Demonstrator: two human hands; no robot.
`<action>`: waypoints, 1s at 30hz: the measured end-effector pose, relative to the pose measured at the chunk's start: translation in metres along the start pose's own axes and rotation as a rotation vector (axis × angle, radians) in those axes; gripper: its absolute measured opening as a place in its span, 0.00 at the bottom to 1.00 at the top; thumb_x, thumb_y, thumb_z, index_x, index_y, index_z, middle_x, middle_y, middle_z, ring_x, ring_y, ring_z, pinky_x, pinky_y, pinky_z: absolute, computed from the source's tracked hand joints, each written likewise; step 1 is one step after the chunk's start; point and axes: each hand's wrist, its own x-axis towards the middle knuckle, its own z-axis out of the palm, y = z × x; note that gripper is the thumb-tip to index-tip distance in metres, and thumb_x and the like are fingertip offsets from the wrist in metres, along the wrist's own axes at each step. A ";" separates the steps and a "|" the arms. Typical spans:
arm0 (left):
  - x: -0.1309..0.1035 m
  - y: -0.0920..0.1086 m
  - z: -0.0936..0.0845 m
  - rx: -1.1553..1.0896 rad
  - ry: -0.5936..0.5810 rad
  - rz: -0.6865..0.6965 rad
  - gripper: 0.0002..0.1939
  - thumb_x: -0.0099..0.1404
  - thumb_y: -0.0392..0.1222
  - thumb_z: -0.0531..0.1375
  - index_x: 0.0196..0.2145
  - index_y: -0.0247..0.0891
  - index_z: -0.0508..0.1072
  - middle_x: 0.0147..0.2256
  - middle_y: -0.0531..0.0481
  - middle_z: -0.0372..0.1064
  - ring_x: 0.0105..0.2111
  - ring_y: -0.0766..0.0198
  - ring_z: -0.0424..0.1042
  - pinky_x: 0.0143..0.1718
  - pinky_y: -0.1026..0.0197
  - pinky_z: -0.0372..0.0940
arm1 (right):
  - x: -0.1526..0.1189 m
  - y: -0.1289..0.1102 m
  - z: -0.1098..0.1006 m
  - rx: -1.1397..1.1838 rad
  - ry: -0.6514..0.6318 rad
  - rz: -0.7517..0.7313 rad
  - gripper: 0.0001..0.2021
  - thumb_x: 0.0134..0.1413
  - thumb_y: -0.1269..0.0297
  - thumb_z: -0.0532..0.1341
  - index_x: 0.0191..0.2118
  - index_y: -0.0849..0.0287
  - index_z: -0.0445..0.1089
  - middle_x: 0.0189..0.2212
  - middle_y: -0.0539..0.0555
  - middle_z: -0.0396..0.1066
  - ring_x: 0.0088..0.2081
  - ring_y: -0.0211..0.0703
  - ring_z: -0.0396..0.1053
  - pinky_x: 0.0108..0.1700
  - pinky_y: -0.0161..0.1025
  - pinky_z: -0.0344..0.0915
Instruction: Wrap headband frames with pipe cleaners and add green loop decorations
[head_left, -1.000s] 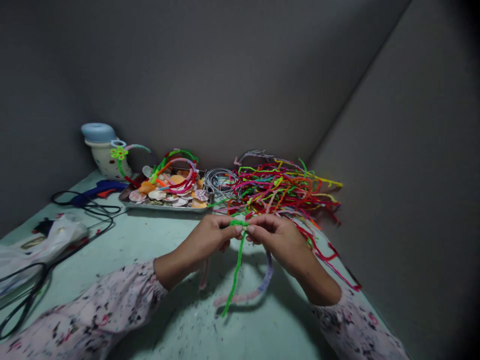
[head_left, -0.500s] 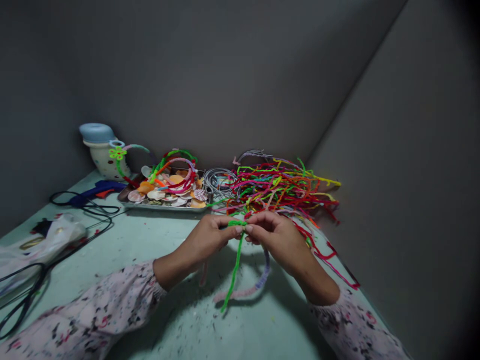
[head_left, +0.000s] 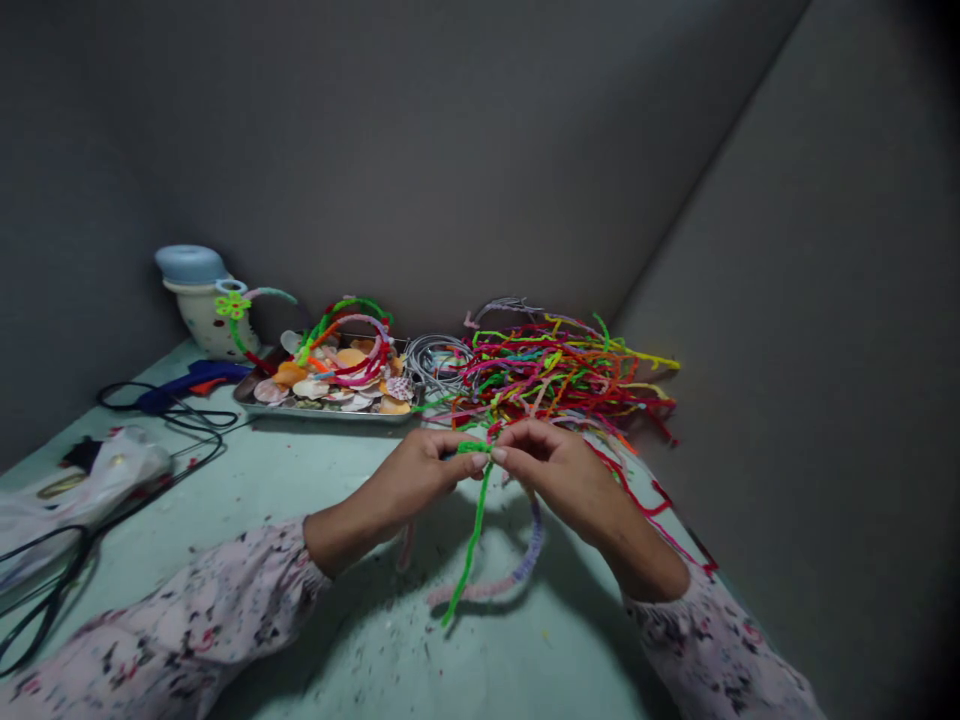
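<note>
Between my two hands is a bright green pipe cleaner (head_left: 475,540), bunched at its top with a straight tail hanging down toward the table. My left hand (head_left: 427,465) pinches the bunched part between thumb and fingers. From the other side, my right hand (head_left: 551,475) grips the same green pipe cleaner close to the left fingertips. Below them curves a pink and lavender pipe-cleaner hoop (head_left: 529,553), its upper part hidden behind my hands. Whether the green piece is joined to the hoop I cannot tell.
A metal tray (head_left: 330,415) of seashells and colourful hoops stands at the back, beside coiled grey wire (head_left: 439,362) and a heap of pipe cleaners (head_left: 562,370). On the left are a lidded cup (head_left: 202,310), a blue glue gun (head_left: 180,385), black cable (head_left: 90,540) and a plastic bag (head_left: 112,480).
My right hand has shifted very slightly outward, its fingers turning a little at the green pipe cleaner. The left hand keeps its pinch in nearly the same spot.
</note>
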 end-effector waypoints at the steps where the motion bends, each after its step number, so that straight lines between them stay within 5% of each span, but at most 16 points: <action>1: 0.000 0.001 0.000 0.010 0.001 -0.004 0.13 0.60 0.48 0.59 0.32 0.34 0.75 0.19 0.59 0.53 0.21 0.71 0.47 0.24 0.66 0.43 | 0.000 0.000 0.000 -0.034 0.013 -0.016 0.06 0.48 0.62 0.62 0.30 0.60 0.70 0.23 0.47 0.66 0.25 0.34 0.61 0.27 0.33 0.57; 9: 0.002 -0.006 0.001 -0.089 -0.040 -0.030 0.13 0.60 0.47 0.59 0.30 0.33 0.73 0.21 0.58 0.52 0.21 0.72 0.45 0.23 0.66 0.42 | -0.001 0.000 0.002 -0.085 0.025 -0.029 0.07 0.49 0.62 0.63 0.30 0.60 0.73 0.23 0.47 0.65 0.25 0.35 0.59 0.27 0.33 0.54; 14: 0.001 0.001 0.002 -0.146 -0.003 -0.069 0.12 0.58 0.47 0.60 0.30 0.33 0.73 0.19 0.60 0.49 0.20 0.72 0.42 0.22 0.65 0.38 | 0.006 0.012 -0.004 0.131 -0.026 0.034 0.11 0.50 0.56 0.63 0.35 0.59 0.73 0.24 0.47 0.65 0.25 0.34 0.59 0.28 0.33 0.55; 24: 0.001 0.004 0.002 -0.163 0.055 -0.062 0.15 0.60 0.48 0.60 0.36 0.33 0.75 0.20 0.59 0.50 0.20 0.72 0.43 0.21 0.65 0.39 | 0.016 0.035 -0.004 0.480 -0.406 0.219 0.13 0.44 0.59 0.69 0.31 0.64 0.72 0.21 0.45 0.59 0.22 0.29 0.51 0.25 0.31 0.48; 30: 0.001 0.005 0.002 -0.183 0.070 -0.032 0.11 0.59 0.45 0.60 0.31 0.33 0.74 0.20 0.59 0.49 0.19 0.73 0.42 0.20 0.65 0.39 | 0.013 0.036 0.002 0.555 -0.427 0.224 0.13 0.42 0.62 0.71 0.27 0.63 0.67 0.22 0.44 0.59 0.22 0.28 0.54 0.25 0.29 0.52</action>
